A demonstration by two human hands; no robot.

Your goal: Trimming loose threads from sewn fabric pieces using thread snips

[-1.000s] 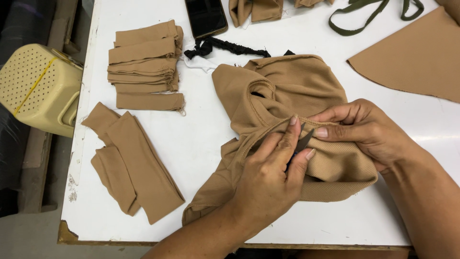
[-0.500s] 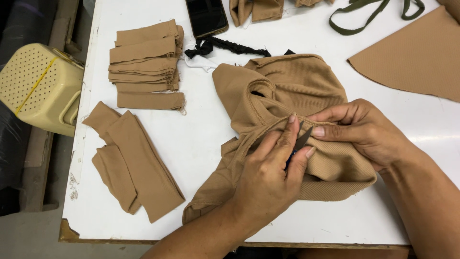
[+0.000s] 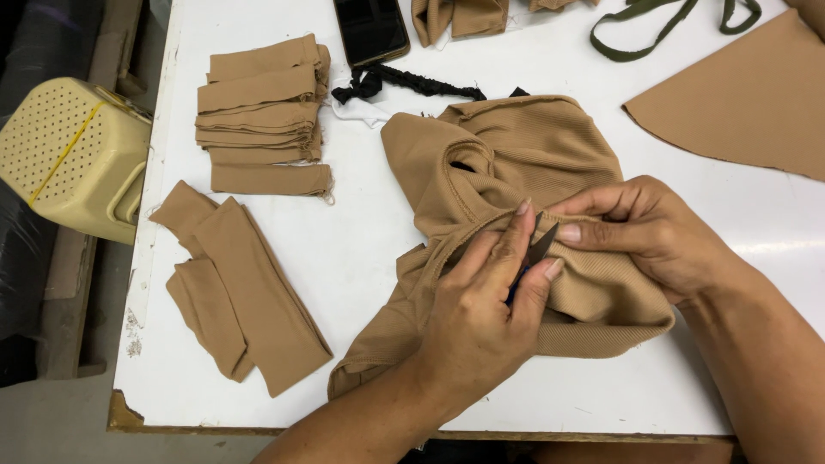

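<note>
A tan ribbed garment (image 3: 533,155) lies bunched in the middle of the white table (image 3: 369,249). My left hand (image 3: 481,318) rests on the garment's folded edge and holds small dark thread snips (image 3: 536,252) between thumb and fingers, their tips pointing at the seam. My right hand (image 3: 653,232) presses on the garment from the right and pinches the same seam just beside the snips' tips. The two hands almost touch at the fingertips.
A stack of folded tan strips (image 3: 262,112) and a loose tan piece (image 3: 241,292) lie at the left. A dark phone (image 3: 371,30), a black elastic band (image 3: 404,82), an olive strap (image 3: 670,26) and a flat tan panel (image 3: 748,103) lie at the back. A yellow perforated basket (image 3: 73,155) stands off the left edge.
Almost nothing differs; my left fingers have shifted slightly along the seam while both hands stay on the garment.
</note>
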